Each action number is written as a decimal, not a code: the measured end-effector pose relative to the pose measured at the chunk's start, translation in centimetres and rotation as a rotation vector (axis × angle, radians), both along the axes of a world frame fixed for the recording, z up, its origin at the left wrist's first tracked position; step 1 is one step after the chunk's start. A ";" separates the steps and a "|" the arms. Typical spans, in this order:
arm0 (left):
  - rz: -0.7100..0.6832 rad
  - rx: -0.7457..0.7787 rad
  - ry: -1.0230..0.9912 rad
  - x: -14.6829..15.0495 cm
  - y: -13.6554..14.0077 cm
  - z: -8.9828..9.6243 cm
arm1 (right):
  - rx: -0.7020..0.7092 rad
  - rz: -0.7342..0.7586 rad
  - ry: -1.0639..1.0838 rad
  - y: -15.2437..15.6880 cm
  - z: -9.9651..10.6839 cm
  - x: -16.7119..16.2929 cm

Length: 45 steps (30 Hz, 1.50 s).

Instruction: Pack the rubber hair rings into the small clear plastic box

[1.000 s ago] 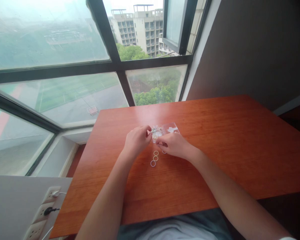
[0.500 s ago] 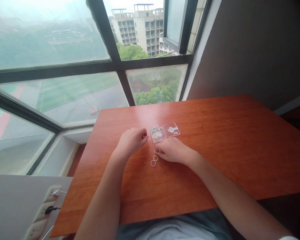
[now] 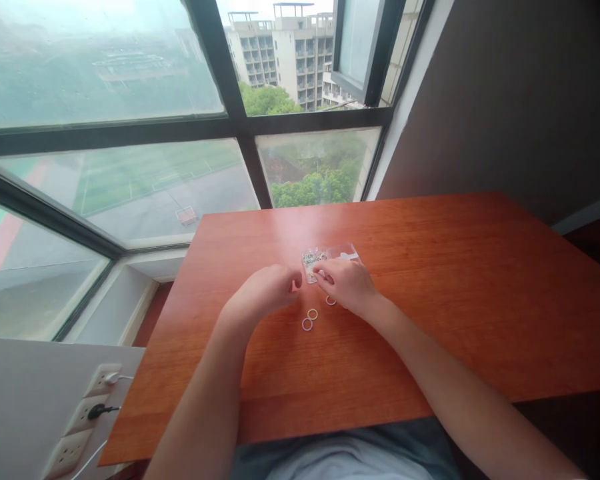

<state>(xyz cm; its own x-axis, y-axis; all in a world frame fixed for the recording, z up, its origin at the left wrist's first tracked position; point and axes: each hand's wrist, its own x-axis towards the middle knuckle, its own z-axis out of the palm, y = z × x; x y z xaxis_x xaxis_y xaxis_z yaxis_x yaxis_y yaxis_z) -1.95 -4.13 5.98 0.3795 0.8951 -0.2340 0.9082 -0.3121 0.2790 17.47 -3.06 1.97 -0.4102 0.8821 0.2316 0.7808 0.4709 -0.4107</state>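
Note:
My right hand [image 3: 347, 283] reaches over a small clear plastic box [image 3: 307, 265], thumb and fingers pinched together at its near compartment. A yellowish speck shows by those fingertips, too small to make out. Just left of the box, my left hand [image 3: 273, 290] hovers with its fingers curled toward the thumb; what they hold, if anything, is hidden. In the box's far part lie small silvery rings [image 3: 314, 257]. On the table in front are a pale yellow ring [image 3: 313, 314], a whitish ring [image 3: 307, 325] touching it, and another pale ring [image 3: 331, 301] below my right hand.
The box's open clear lid [image 3: 347, 252] lies to its right, partly covered by my right hand. The reddish-brown wooden table [image 3: 460, 280] runs up to windows with dark frames [image 3: 320, 121]. Wall sockets [image 3: 83, 413] with plugs and cables are at lower left.
My right hand has moved from the rings on the table up and over the box. One pale ring now lies farther right. My left hand has shifted slightly right and nearer to me.

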 end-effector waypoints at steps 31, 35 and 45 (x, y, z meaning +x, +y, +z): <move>-0.001 0.227 -0.003 3.4 0.4 -0.1 | -0.067 -0.150 0.019 1.7 1.1 2.8; 0.111 0.283 -0.004 2.9 1.2 -0.8 | -0.091 -0.119 -0.028 1.6 1.5 2.9; 0.106 0.295 0.005 1.7 1.4 -1.0 | -0.204 0.118 -0.093 1.0 1.7 3.5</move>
